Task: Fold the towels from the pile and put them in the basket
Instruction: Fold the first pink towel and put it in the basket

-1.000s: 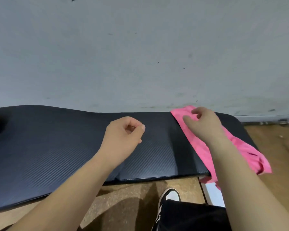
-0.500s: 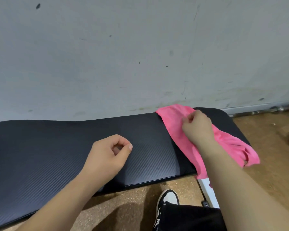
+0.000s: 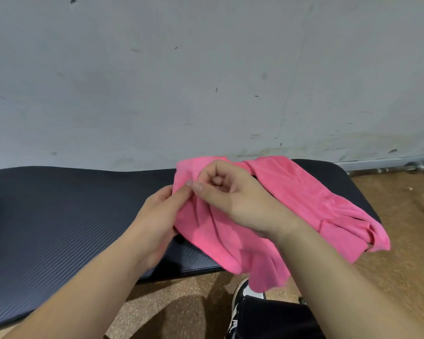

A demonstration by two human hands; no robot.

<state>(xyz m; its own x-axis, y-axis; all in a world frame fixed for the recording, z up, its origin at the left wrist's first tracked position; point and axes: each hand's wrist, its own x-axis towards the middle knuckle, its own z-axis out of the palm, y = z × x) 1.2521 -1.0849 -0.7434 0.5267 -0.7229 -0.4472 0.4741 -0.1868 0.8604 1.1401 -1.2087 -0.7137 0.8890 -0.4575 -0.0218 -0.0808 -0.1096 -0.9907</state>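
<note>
A pink towel lies crumpled over the right end of a black ribbed mat, with one end hanging past the mat's front edge. My right hand pinches the towel near its top left edge between thumb and forefinger. Just to the left, my left hand grips the same edge, its fingers tucked under the cloth. The two hands touch at the fingertips. No basket and no pile of towels are in view.
A grey wall rises right behind the mat. Brown floor shows to the right and in front. My black-and-white shoe and dark trouser leg are at the bottom centre.
My right hand has pulled the pink towel leftward and bunched it. My left hand moved right from above the bare mat and took hold of the towel's edge.
</note>
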